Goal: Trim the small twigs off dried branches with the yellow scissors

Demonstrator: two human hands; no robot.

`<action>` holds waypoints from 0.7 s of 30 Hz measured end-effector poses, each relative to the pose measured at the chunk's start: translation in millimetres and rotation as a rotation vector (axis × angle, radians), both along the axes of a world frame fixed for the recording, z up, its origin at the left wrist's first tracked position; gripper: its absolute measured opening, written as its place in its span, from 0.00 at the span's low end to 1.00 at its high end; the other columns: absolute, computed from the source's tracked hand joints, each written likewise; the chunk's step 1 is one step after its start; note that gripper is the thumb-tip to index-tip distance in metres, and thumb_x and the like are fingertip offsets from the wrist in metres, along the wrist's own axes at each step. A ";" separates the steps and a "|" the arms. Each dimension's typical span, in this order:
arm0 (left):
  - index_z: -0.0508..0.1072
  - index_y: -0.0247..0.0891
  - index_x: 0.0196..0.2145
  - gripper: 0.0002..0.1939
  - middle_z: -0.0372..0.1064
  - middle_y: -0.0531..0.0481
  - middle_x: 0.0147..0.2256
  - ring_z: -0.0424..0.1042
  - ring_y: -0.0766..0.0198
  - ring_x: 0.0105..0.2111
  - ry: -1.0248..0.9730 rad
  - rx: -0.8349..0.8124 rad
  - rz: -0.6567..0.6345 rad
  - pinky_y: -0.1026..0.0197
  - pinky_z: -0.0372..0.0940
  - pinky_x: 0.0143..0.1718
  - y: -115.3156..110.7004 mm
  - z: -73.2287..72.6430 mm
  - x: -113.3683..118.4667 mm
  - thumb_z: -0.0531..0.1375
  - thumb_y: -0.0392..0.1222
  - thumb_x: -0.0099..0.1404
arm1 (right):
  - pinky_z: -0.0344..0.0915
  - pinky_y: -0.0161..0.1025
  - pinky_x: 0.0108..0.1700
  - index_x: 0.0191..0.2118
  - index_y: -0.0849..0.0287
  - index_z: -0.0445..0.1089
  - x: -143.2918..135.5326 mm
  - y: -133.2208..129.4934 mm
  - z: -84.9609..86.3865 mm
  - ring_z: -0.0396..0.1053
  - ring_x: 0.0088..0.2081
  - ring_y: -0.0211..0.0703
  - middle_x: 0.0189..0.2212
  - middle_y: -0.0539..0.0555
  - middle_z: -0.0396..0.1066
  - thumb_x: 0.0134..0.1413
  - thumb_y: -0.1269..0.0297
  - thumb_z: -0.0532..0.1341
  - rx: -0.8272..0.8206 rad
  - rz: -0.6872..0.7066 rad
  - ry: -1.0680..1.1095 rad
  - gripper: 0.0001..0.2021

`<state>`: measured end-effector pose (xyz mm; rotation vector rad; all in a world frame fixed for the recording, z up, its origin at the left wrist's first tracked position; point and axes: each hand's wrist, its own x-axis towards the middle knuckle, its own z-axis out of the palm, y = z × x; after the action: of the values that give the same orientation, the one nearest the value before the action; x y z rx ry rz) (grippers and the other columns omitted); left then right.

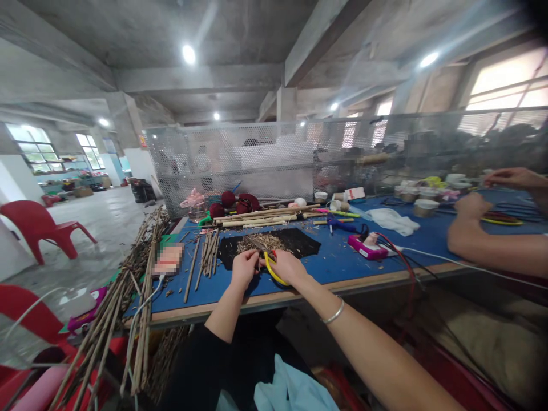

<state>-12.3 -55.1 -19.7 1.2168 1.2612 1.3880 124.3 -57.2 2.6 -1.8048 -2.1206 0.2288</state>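
Note:
My right hand (289, 267) is closed around a pair of scissors (275, 274) with yellow handles. Their blades point away from me over a heap of small cut twig bits (257, 242). Close beside the scissors, my left hand (244, 268) has its fingers pinched together; whatever is between them is too small to make out. Under the heap and just beyond both hands lies a black cloth (309, 242). Several cut sticks (209, 254) lie to the left of the cloth on the blue tabletop (334, 275).
Long bundled twigs (109, 311) lean over the table's left end, near a phone (168, 258) on a cable. Longer sticks (265, 217) and dark red balls (228, 198) lie behind the cloth. A purple power strip (366, 248) sits right. Another person's arm (492, 245) reaches in far right.

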 end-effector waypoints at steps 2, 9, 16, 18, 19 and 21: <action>0.72 0.31 0.36 0.13 0.68 0.50 0.21 0.63 0.71 0.18 -0.036 -0.008 0.006 0.71 0.56 0.14 -0.4 0.5 0.3 0.59 0.40 0.54 | 0.60 0.37 0.35 0.37 0.58 0.66 1.4 0.8 -0.1 0.69 0.38 0.49 0.35 0.60 0.71 0.46 0.37 0.48 0.014 -0.008 -0.010 0.28; 0.69 0.32 0.32 0.12 0.65 0.53 0.20 0.64 0.72 0.18 -0.128 -0.004 0.056 0.72 0.57 0.14 1.0 -0.8 0.2 0.60 0.43 0.52 | 0.59 0.38 0.34 0.37 0.59 0.64 4.8 1.4 -8.1 0.69 0.36 0.50 0.32 0.58 0.71 0.41 0.36 0.52 0.177 -0.065 -0.030 0.29; 0.67 0.33 0.33 0.10 0.64 0.54 0.21 0.65 0.72 0.18 -0.186 -0.013 0.081 0.72 0.58 0.14 3.6 -3.4 0.1 0.59 0.41 0.54 | 0.57 0.34 0.37 0.34 0.59 0.66 5.9 10.0 -14.3 0.67 0.36 0.44 0.33 0.56 0.69 0.43 0.43 0.56 0.278 0.060 0.140 0.22; 0.67 0.33 0.35 0.10 0.65 0.53 0.23 0.67 0.72 0.20 -0.236 -0.013 0.064 0.72 0.60 0.17 2.7 -2.2 0.5 0.59 0.38 0.54 | 0.58 0.33 0.35 0.35 0.59 0.66 7.6 11.3 -16.6 0.67 0.35 0.42 0.32 0.55 0.69 0.43 0.44 0.57 0.280 0.065 0.223 0.22; 0.67 0.32 0.35 0.11 0.66 0.52 0.24 0.68 0.72 0.21 -0.265 -0.014 0.050 0.72 0.61 0.18 2.2 -1.4 0.6 0.60 0.37 0.53 | 0.58 0.33 0.34 0.36 0.59 0.65 8.5 11.3 -17.7 0.67 0.34 0.41 0.32 0.54 0.70 0.42 0.45 0.58 0.277 0.053 0.253 0.22; 0.67 0.32 0.37 0.12 0.67 0.51 0.25 0.69 0.71 0.23 -0.309 -0.025 0.025 0.72 0.62 0.20 1.1 0.0 0.5 0.60 0.35 0.53 | 0.57 0.33 0.33 0.37 0.59 0.65 10.0 10.4 -19.4 0.67 0.33 0.41 0.31 0.54 0.70 0.41 0.45 0.59 0.268 0.022 0.258 0.22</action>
<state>-11.8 -54.0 -19.7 0.9293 1.0762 1.5073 134.3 -46.8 -16.8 -1.5125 -1.8910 0.1641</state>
